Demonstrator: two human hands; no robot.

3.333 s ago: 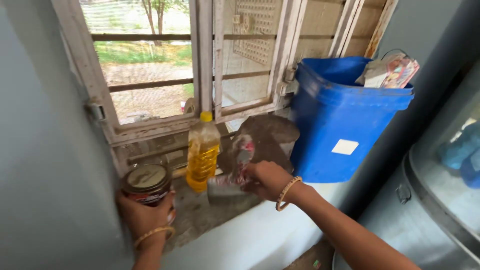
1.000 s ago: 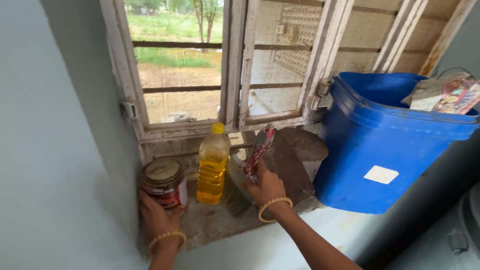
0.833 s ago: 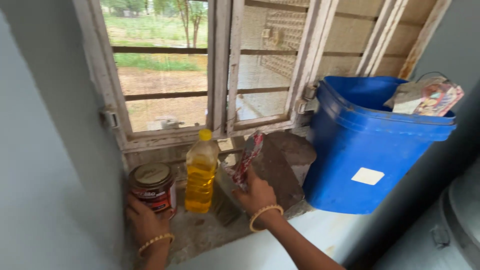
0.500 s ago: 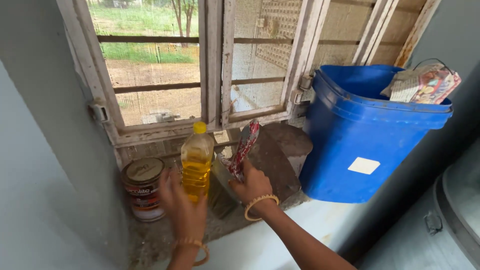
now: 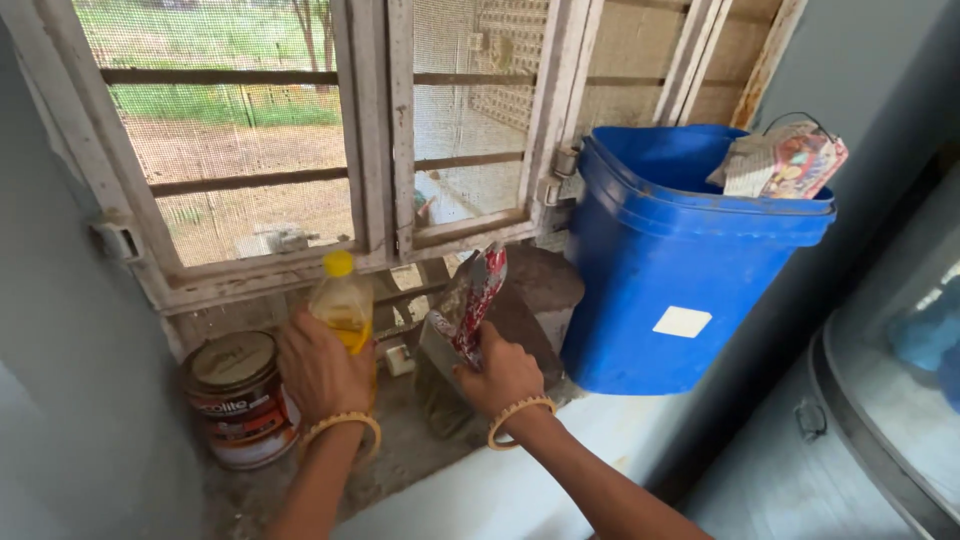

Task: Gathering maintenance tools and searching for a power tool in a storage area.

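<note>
On the window ledge (image 5: 400, 470), both hands hold goods beside a blue bucket (image 5: 690, 270).
Left hand (image 5: 322, 372) wraps the yellow oil bottle (image 5: 342, 300) at nine o'clock; right hand (image 5: 503, 372) grips a red packet (image 5: 472, 305), centre; lifting seemingly needs firm holds.

Under our left hand (image 5: 318, 372) we see a clear, glossy plastic oil bottle (image 5: 343, 310) with a smooth yellow cap. Just left of it stands a metal tin (image 5: 240, 398), its lid dull and its paper label worn. Our right hand (image 5: 500, 375) grips a shiny, crinkled foil packet (image 5: 472, 300). Below both hands the stone sill (image 5: 405, 455) looks rough and dusty. Right of them, the blue plastic bucket (image 5: 690, 260) is smooth, scuffed at the rim. Above, the wooden window frame (image 5: 375, 130) shows peeling matt paint.
</note>
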